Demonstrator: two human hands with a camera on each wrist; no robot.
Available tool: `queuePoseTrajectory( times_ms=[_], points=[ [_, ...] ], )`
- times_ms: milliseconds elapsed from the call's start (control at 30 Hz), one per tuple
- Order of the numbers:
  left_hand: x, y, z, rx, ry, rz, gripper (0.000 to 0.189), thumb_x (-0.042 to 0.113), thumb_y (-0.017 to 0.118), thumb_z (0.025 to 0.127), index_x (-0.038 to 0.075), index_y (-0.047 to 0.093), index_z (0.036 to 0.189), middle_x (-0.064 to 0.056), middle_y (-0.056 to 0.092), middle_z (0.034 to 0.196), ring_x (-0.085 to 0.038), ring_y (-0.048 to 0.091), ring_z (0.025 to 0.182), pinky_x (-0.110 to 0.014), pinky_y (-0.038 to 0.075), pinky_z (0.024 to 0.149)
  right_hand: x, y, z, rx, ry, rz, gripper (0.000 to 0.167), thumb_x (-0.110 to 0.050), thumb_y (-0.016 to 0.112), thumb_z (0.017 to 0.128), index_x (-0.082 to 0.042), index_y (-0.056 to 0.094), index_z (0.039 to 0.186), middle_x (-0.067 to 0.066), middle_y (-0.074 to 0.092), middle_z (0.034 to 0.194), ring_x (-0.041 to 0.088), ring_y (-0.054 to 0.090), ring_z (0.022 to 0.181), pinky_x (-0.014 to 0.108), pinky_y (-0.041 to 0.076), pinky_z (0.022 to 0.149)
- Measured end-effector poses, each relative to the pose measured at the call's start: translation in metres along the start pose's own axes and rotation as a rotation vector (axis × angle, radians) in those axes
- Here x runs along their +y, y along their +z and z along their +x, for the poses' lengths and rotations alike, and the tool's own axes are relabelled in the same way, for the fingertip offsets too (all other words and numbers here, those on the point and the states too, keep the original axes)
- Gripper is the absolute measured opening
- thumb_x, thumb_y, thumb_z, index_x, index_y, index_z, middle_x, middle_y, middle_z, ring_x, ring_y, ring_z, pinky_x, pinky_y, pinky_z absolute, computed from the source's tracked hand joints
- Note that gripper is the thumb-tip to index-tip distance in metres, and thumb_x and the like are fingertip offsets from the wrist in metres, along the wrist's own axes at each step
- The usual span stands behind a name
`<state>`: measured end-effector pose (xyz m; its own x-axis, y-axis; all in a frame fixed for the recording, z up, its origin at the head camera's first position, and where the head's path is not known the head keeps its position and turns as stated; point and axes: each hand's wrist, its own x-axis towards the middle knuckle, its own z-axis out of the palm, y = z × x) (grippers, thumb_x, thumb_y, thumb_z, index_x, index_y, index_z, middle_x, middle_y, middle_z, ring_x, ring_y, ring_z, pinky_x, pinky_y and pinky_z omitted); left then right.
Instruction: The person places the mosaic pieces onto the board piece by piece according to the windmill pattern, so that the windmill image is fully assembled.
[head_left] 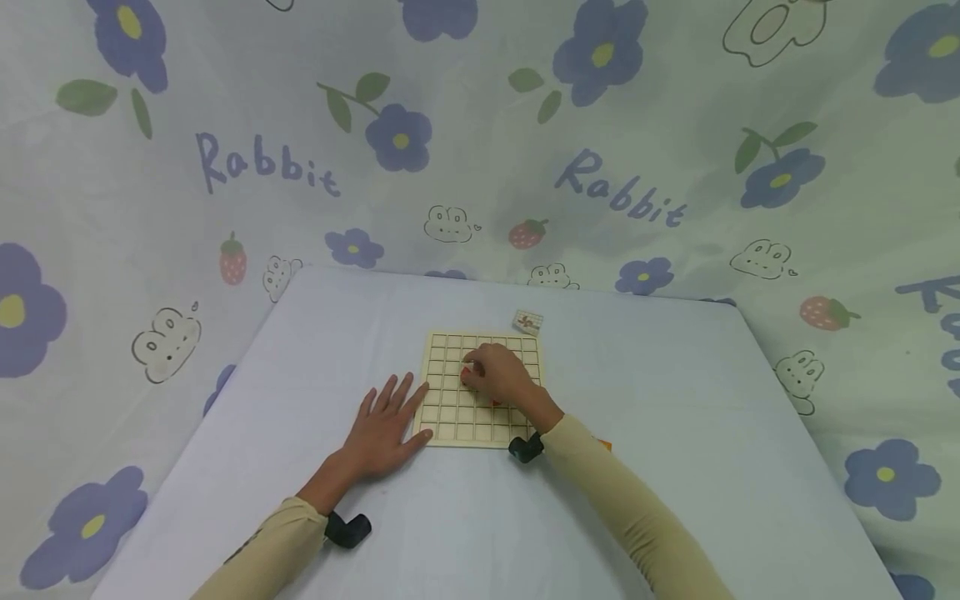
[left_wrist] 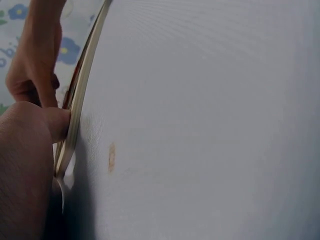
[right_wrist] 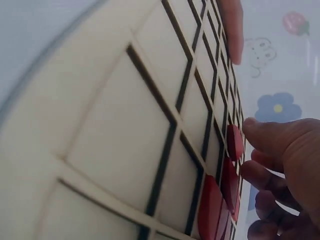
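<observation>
A pale wooden board (head_left: 446,417) with a grid of square cells lies on the white table. Over its middle, my right hand (head_left: 501,377) pinches a red piece (right_wrist: 235,142) with thumb and fingertips, low at the grid. More red pieces (right_wrist: 212,207) sit in cells beside it, partly hidden by the hand in the head view. My left hand (head_left: 382,433) lies spread out at the board's left side, its thumb and a fingertip touching the edge. From the left wrist, the thumb (left_wrist: 57,122) shows against the board's side.
A small pale tile with a brown picture (head_left: 528,322) lies behind the board's far right corner. An orange thing (head_left: 604,445) peeks out from behind the right sleeve (head_left: 622,500). Cloth printed with flowers and rabbits (head_left: 450,225) hangs behind the table.
</observation>
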<state>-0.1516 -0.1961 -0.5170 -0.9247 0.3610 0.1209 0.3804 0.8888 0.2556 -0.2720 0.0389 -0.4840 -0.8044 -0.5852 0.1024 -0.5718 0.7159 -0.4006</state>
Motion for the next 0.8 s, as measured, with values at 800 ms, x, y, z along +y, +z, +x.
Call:
queuePoseTrajectory(
  times_ms=[800],
  points=[
    [0.001, 0.000, 0.000, -0.012, -0.011, 0.006, 0.077, 0.058, 0.046, 0.097, 0.014, 0.028, 0.157, -0.015, 0.017, 0.161, -0.038, 0.011, 0.147, -0.062, 0.011, 0.112, -0.011, -0.002, -0.009, 0.124, -0.144, -0.387, 0.012, -0.033, 0.079, 0.084, -0.025, 0.077, 0.075, -0.012, 0.067, 0.070, 0.011, 0.048, 0.065, 0.029, 0.032, 0.062]
  ],
)
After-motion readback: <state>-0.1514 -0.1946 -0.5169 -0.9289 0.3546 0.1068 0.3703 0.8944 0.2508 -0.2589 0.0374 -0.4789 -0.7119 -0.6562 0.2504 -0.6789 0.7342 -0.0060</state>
